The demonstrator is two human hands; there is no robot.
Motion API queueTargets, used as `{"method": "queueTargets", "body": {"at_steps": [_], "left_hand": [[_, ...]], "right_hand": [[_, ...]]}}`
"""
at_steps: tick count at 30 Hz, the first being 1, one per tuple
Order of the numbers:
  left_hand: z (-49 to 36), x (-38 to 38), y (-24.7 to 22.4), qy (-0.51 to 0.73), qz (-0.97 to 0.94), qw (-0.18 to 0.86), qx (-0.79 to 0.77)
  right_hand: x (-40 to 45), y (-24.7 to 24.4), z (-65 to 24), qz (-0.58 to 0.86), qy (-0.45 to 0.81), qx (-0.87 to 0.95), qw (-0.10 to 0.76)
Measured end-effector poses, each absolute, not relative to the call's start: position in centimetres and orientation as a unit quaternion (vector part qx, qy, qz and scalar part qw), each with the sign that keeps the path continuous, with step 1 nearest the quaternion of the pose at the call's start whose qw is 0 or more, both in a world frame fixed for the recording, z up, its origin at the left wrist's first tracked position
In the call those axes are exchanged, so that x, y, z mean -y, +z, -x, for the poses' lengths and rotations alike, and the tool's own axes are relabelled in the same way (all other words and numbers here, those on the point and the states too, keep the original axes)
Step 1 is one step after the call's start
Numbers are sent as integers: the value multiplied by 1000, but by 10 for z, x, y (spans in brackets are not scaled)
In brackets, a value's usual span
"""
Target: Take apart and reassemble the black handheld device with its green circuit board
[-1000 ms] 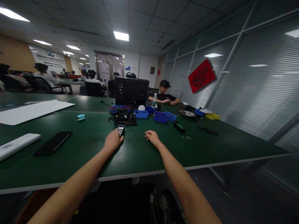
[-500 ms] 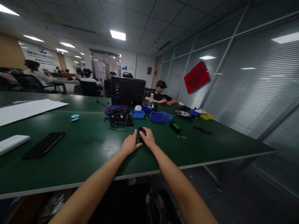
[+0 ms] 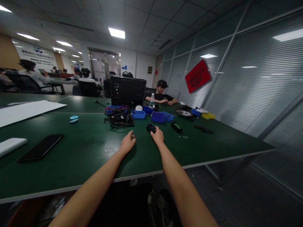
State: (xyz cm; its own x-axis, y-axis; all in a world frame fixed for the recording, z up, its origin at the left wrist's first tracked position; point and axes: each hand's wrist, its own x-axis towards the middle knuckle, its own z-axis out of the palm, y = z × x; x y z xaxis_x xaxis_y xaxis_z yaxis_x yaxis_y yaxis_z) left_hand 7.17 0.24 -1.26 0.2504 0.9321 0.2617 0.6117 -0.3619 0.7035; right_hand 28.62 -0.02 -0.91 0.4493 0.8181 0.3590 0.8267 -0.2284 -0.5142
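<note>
My right hand grips the near right end of a small black boxy device, its fingers around that side. The device is at the tabletop, slightly right of the middle; I cannot make out its exact kind. To its left, my left hand holds nothing, with its thumb and fingers apart and a little bent. A black box with green print lies to the right of my right hand. Beyond both hands are a blue tray and a black device with cables.
A monitor, a white ball and a water bottle stand farther back. A metal dish sits at right. A black phone-like slab and a white bar lie at left. A person sits across the table.
My right hand has moved right with the black device. My left hand has drawn away to the left, opening a gap between the hands. The view has shifted slightly.
</note>
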Motion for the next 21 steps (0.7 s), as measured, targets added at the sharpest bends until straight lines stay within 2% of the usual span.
{"method": "queueTargets", "body": {"at_steps": [11, 21], "left_hand": [[-71, -6, -17, 353, -757, 236, -497], [-72, -5, -18, 360, -751, 238, -500]], "right_hand": [[4, -3, -345, 884, -63, 242, 394], [5, 0, -346, 920, -40, 209, 330]]}}
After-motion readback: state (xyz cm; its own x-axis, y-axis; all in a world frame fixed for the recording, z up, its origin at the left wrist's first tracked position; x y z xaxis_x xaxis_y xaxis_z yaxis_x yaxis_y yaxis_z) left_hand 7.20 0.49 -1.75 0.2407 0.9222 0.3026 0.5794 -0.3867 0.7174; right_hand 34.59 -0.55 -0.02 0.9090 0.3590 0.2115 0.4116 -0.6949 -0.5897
